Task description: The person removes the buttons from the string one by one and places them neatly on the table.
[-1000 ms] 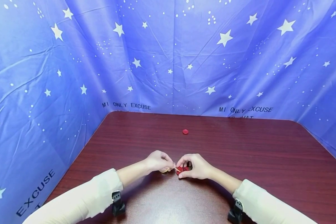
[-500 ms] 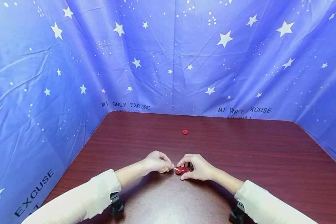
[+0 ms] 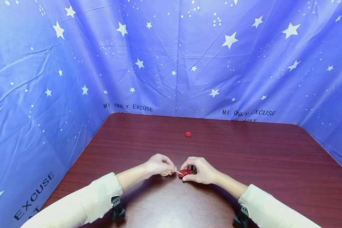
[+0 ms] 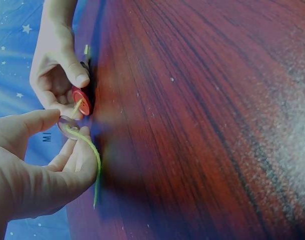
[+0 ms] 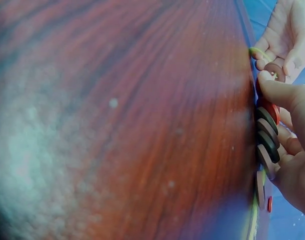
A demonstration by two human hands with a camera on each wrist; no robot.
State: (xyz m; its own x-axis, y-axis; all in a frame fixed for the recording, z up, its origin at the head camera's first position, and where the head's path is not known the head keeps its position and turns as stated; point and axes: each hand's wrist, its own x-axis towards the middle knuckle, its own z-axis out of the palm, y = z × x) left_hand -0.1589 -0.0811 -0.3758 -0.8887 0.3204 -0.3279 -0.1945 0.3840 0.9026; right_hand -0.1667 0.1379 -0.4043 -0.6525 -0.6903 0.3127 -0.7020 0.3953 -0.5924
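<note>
My left hand (image 3: 160, 164) pinches a brownish-pink button (image 5: 274, 72) between thumb and fingertips. A yellow cord (image 4: 97, 160) runs through that button, and its loose end hangs below the left fingers. Across a small gap, my right hand (image 3: 201, 170) holds a red button (image 4: 82, 101) threaded on the same cord. Behind this one, in the right wrist view, several dark and pinkish buttons (image 5: 267, 139) form a slanting row under the right hand. The right palm partly hides that row in the head view.
A single red button (image 3: 188, 134) lies farther back on the dark reddish wooden table (image 3: 259, 152). Blue star-patterned cloth (image 3: 174, 47) hangs behind the table and along both its sides. A black wrist camera (image 3: 118, 209) sits below the left sleeve.
Both hands stay almost in place. The front red button at the right fingertips has tilted slightly.
</note>
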